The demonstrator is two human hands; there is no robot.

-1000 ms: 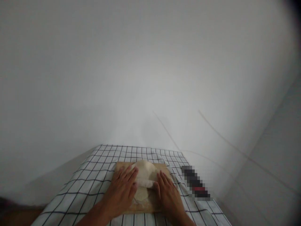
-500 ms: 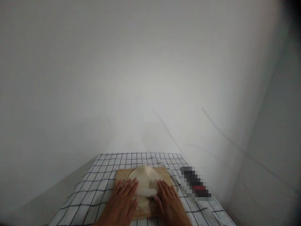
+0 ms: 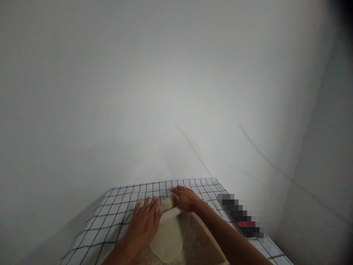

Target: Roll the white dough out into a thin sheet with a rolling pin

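Note:
A sheet of pale dough point(image 3: 167, 239) lies on a wooden board point(image 3: 206, 239) dusted with flour. Across its far part runs a pale, floury rolling pin point(image 3: 171, 214), its ends hidden under my hands. My left hand point(image 3: 145, 219) rests on the pin's left end, fingers stretched and spread. Over the right end lies my right hand point(image 3: 186, 198), flat with its fingers extended forward and left. A bit of dough shows beyond the pin, between the two hands.
A white cloth with a dark grid point(image 3: 107, 221) covers the table. At the right edge lies a dark and red object point(image 3: 242, 221), blurred by pixels. Behind the table stands a pale wall point(image 3: 165, 92), meeting another wall at right.
Both hands and the rolling pin have moved forward, away from me, over the dough. My right hand has turned leftward, and more dough shows on the near side of the pin.

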